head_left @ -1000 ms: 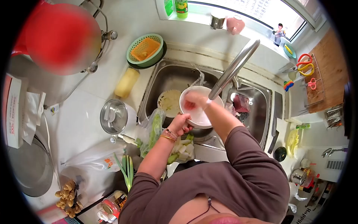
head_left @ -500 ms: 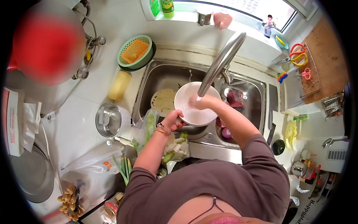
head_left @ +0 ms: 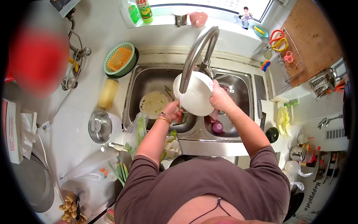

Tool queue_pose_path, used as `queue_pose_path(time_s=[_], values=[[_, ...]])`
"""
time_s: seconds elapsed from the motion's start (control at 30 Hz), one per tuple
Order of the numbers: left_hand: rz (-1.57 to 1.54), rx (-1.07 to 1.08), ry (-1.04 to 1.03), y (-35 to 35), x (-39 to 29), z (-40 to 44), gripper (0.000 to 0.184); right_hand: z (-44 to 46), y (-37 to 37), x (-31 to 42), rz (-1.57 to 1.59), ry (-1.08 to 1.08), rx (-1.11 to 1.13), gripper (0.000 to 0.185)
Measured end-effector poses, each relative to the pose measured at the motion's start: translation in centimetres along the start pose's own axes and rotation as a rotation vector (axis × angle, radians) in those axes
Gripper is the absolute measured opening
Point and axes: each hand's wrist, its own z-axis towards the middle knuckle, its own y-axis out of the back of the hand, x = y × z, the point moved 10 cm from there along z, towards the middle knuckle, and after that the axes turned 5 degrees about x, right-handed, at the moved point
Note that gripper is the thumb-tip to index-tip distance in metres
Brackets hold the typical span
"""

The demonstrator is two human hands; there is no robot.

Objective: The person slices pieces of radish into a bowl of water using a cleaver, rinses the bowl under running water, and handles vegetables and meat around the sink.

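Note:
Both hands hold a white bowl (head_left: 200, 100) over the sink, below the curved faucet (head_left: 195, 48). The bowl is turned on a tilt, with much of its outer side toward me. My left hand (head_left: 173, 111) is closed on its lower left edge. On the right rim, my right hand (head_left: 220, 98) grips with the fingers partly hidden behind the bowl. A plate (head_left: 152, 104) with food scraps lies in the left basin (head_left: 138, 80). In the right basin sit a purple onion (head_left: 217, 127) and some dark reddish food, partly covered by the bowl and my arm.
A green basket (head_left: 129, 66) stands at the back left, near a peeled yellowish cylinder (head_left: 108, 93) and a metal pot (head_left: 100, 126). Bagged cut vegetables (head_left: 171, 146) lie at the sink's front edge. A knife (head_left: 260, 93) rests right of the sink.
My right hand has come out of the bowl and moved to its right rim. The bowl has been tipped from facing up to a tilt. The view has shifted somewhat.

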Motion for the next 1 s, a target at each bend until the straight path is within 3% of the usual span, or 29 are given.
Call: queue_pose_path(time_s=[0.07, 0.17, 0.2, 0.3, 0.33, 0.43, 0.47, 0.5, 0.57, 0.67, 0.77, 0.8, 0.9, 1.0], values=[[-0.093, 0.172, -0.014, -1.6, -0.1, 1.4, 0.011, -1.4, 0.8, 0.5, -0.21, 0.089, -0.133, 0.065], [-0.246, 0.156, -0.059, -3.7, -0.6, 1.9, 0.009, -4.9, 2.5, 2.0, -0.529, 0.056, -0.147, 0.065], [-0.318, 0.325, -0.021, -5.1, -0.6, 2.2, 0.01, -5.9, 2.9, 1.5, -0.56, 0.066, -0.175, 0.064], [-0.295, 0.15, -0.067, -5.7, -0.5, 2.2, 0.02, -8.9, 4.6, -0.5, -0.565, 0.139, -0.388, 0.06], [-0.354, 0.26, -0.033, -4.9, 0.0, 4.0, 0.037, -10.0, 5.2, -1.4, -0.552, 0.174, -0.481, 0.059], [-0.075, 0.127, -0.128, -6.0, -0.6, 2.0, 0.047, -13.5, 7.3, -5.7, -0.513, 0.123, -0.615, 0.052], [-0.003, 0.192, -0.16, -5.7, -0.9, 2.4, 0.06, -14.2, 7.9, -8.3, -0.405, 0.039, -0.592, 0.053], [0.055, 0.165, -0.166, -6.7, -1.0, 1.3, 0.059, -15.4, 8.5, -9.9, -0.429, -0.026, -0.642, 0.055], [0.167, 0.105, -0.187, -8.5, -1.5, -1.0, 0.056, -17.6, 9.4, -14.3, -0.248, -0.3, -0.602, 0.05], [0.581, 0.005, -0.188, -11.2, -1.1, -0.3, 0.039, -20.3, 10.0, -20.0, 0.001, -0.364, -0.809, 0.045], [0.868, 0.065, -0.289, -16.2, -2.0, 2.8, 0.032, -21.6, 9.2, -24.0, 0.575, -0.509, -0.745, 0.042], [0.846, 0.083, -0.266, -17.9, -2.0, 3.7, 0.035, -22.0, 9.9, -23.3, 0.661, -0.465, -0.783, 0.041], [0.743, 0.203, -0.191, -23.8, -1.9, 6.9, 0.049, -20.0, 6.2, -27.7, 1.203, -0.486, -0.607, 0.045], [0.763, 0.145, -0.154, -26.1, -2.9, 10.5, 0.051, -18.1, 3.8, -30.5, 1.582, -0.547, -0.493, 0.053]])
